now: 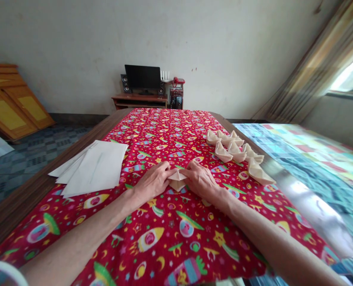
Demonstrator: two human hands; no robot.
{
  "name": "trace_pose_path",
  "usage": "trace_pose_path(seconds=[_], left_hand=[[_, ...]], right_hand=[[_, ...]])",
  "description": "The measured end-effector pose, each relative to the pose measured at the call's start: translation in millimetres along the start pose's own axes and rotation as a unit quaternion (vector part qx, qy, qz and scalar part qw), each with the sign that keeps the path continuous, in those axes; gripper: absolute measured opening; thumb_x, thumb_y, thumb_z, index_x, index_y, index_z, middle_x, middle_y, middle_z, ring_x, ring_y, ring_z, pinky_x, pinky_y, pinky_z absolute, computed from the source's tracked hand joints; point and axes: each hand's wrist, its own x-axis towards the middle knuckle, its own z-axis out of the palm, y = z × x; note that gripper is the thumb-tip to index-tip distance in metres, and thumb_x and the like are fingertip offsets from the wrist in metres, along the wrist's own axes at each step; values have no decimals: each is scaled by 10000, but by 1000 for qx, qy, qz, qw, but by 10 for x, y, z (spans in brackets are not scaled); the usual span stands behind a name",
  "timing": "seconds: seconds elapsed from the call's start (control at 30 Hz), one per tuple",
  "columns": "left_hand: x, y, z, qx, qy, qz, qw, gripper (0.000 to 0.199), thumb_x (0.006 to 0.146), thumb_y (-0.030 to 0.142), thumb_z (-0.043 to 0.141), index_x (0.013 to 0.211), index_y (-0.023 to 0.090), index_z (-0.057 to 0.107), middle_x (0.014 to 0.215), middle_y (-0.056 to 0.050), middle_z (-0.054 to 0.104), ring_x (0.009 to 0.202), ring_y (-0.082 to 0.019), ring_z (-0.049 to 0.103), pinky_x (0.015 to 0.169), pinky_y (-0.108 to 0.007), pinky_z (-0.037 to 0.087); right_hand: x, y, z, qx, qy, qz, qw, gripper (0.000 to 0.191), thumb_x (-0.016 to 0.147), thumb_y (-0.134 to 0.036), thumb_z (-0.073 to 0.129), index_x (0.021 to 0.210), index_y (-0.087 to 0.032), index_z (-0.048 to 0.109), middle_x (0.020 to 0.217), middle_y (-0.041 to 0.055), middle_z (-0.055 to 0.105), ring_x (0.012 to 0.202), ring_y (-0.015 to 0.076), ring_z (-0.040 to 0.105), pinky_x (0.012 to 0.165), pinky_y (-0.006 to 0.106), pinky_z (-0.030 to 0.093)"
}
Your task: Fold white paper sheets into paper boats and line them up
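Note:
A small folded paper piece (178,182), cream and pointed, is held low over the middle of the red patterned cloth (176,222). My left hand (156,178) pinches its left end, fingers closed. On the opposite end, my right hand (202,179) grips it the same way, fingers bent inward. Several finished-looking folded paper boats (236,149) of the same cream colour stand grouped to the right, beyond my right hand. Left of my left hand lies a loose stack of flat paper sheets (94,169), slightly fanned.
The cloth covers a long wooden table (18,208). Beyond its far end, a monitor (143,76) stands on a small desk (140,100) by the wall. A bed (319,159) adjoins the right side. A wooden cabinet (14,101) is at the left.

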Motion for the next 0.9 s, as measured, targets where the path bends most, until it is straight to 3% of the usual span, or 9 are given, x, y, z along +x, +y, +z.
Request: trace_pose_path(seconds=[0.2, 0.37, 0.53, 0.63, 0.73, 0.9], left_hand=[[-77, -3, -4, 34, 39, 52, 997, 240, 903, 181, 471, 1098, 226, 604, 970, -43, 542, 912, -178, 540, 805, -308, 472], [-119, 51, 33, -5, 78, 86, 993, 232, 910, 139, 451, 1044, 198, 631, 925, -36, 599, 899, -158, 558, 810, -290, 490], [-120, 18, 51, -16, 66, 91, 994, 275, 906, 124, 443, 1052, 234, 650, 919, -33, 605, 891, -153, 562, 788, -274, 497], [-125, -27, 65, -33, 59, 76, 995, 292, 910, 140, 442, 1076, 265, 649, 920, -32, 590, 893, -155, 557, 775, -261, 492], [-140, -40, 57, -42, 45, 78, 995, 303, 922, 154, 430, 1102, 284, 636, 925, -29, 577, 905, -157, 540, 791, -261, 476], [-156, -14, 21, -28, 5, 103, 994, 288, 938, 165, 405, 1076, 265, 637, 951, -31, 565, 919, -158, 521, 820, -274, 450]], right_hand=[[-9, -2, -42, 5, -20, -8, 1000, 228, 892, -210, 454, 976, -249, 663, 856, 44, 548, 730, 137, 498, 533, 235, 273], [-7, -4, -27, 9, -13, -11, 1000, 230, 893, -213, 459, 999, -258, 658, 855, 39, 549, 739, 140, 498, 545, 243, 288], [-33, -7, -32, -18, -2, -18, 1000, 244, 900, -214, 457, 1064, -236, 637, 868, 60, 556, 753, 159, 491, 564, 244, 327], [-96, 29, -37, -26, 51, -77, 995, 284, 909, -197, 455, 1166, -210, 575, 943, 85, 572, 847, 183, 492, 668, 272, 379], [-168, 88, -13, -6, 82, -151, 985, 217, 922, -196, 442, 1058, -183, 610, 951, 83, 588, 847, 171, 489, 723, 288, 379], [-221, 144, 48, 46, 76, -137, 987, 215, 936, -221, 433, 928, -181, 645, 844, 42, 597, 759, 131, 498, 674, 245, 361]])
